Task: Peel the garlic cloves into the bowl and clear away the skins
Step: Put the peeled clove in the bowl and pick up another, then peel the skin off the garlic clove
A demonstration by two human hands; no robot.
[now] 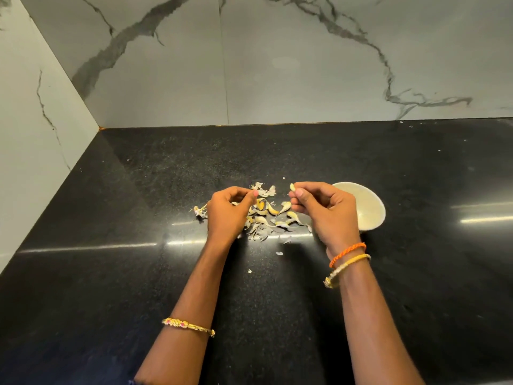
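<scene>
Glossy black counter (pixel 111 273): papery skins (pixel 266 218), round white bowl (pixel 372 209).

A glossy black speckled countertop (pixel 111 273) meets grey-veined white marble walls (pixel 277 65) in a corner.

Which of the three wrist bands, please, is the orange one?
The orange thread band on the right wrist, nearest the right hand. The yellowish band just behind it and the gold bangle on the left forearm differ.
</scene>
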